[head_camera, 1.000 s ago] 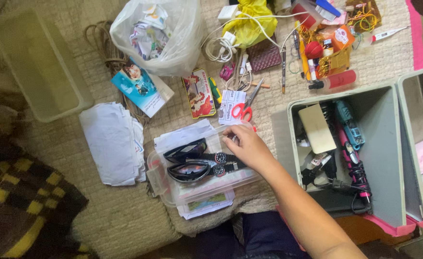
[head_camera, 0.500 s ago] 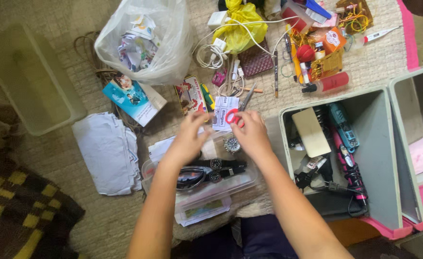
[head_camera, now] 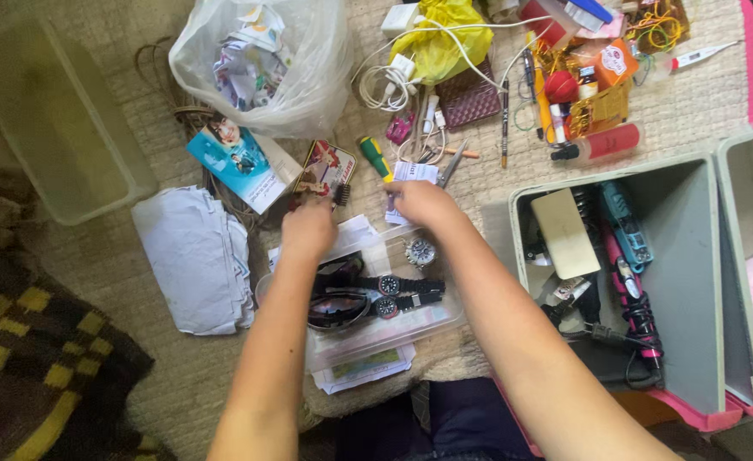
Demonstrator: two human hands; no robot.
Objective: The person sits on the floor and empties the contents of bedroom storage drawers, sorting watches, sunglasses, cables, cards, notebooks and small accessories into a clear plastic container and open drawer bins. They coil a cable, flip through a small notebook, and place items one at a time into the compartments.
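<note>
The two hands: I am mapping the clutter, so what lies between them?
In the head view, between the left hand and the right hand, white paper slips lie on the clear plastic box.

A beige woven mat [head_camera: 718, 94] carries everything. On its far left lie an empty clear plastic tub [head_camera: 52, 128] and a white plastic bag of scraps [head_camera: 265, 60], with a stack of white folded paper [head_camera: 193, 256] nearer. A shallow clear plastic tray of wristwatches [head_camera: 393, 329] sits near centre, and a grey open drawer box [head_camera: 692, 273] stands right.
</note>
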